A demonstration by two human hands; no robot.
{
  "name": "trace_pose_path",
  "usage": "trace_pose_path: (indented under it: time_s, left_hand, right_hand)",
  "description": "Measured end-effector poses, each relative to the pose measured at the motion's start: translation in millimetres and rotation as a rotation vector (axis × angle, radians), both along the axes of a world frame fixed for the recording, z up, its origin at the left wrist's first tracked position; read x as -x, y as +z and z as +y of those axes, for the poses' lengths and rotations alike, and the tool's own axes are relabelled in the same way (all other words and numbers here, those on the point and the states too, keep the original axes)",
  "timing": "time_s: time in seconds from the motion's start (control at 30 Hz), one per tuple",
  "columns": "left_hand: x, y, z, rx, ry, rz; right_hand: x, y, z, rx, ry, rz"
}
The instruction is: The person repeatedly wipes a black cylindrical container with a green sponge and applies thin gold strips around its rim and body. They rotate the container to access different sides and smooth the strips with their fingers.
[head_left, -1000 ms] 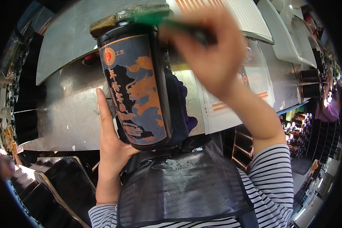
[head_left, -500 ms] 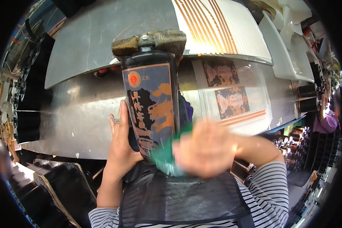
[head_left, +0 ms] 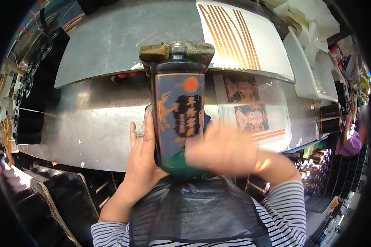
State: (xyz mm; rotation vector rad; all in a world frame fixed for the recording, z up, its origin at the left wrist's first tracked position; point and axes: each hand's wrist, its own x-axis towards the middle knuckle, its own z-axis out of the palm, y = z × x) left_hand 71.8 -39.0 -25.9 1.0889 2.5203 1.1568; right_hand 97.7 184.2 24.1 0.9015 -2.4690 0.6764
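We hold a tall dark bottle [head_left: 178, 119] upright in front of us, above the near edge of the grey metal worktop [head_left: 99, 123]. It bears a dark blue label with orange figures and a red round mark near the top. Our left hand [head_left: 144, 154] is wrapped around the bottle's left side and lower back, its fingers lying flat along the glass, so this grip holds the bottle. Our right hand [head_left: 222, 150] lies across the lower right part of the bottle and is smeared by motion; we cannot tell whether its grip is closed on anything, though something green [head_left: 178, 158] shows at the bottle's foot just beside it.

Behind the bottle's neck a brown block-shaped piece [head_left: 175, 51] rests on the raised metal shelf [head_left: 123, 37]. To the right of the bottle lie flat sheets of printed labels [head_left: 245, 101] with orange stripes and picture panels. Farther right of the bottle stands a white tray [head_left: 307, 66]. Left of the bottle, at the edge of the worktop, dark black boxes [head_left: 33, 119] are lined up. Below the bottle we see our dark apron [head_left: 193, 214] and striped sleeves [head_left: 284, 214].
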Motion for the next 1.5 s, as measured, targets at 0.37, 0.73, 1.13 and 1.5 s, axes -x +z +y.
trace_pose_path:
  time_s: [0.37,0.73,1.13,1.5]
  left_hand:
    - [0,-4,-6,-0.044,-0.022,0.083]
    - [-4,-2,-43,0.032,0.068,-0.025]
    - [-9,3,8,-0.174,0.021,-0.082]
    - [-29,35,5,-0.515,0.014,0.119]
  right_hand:
    - [17,26,-15,-0.042,-0.043,-0.179]
    - [-39,-3,-55,0.083,0.098,0.286]
    - [-163,-77,48,0.904,-0.809,-0.683]
    - [-204,-118,60,-0.243,-0.696,-0.233]
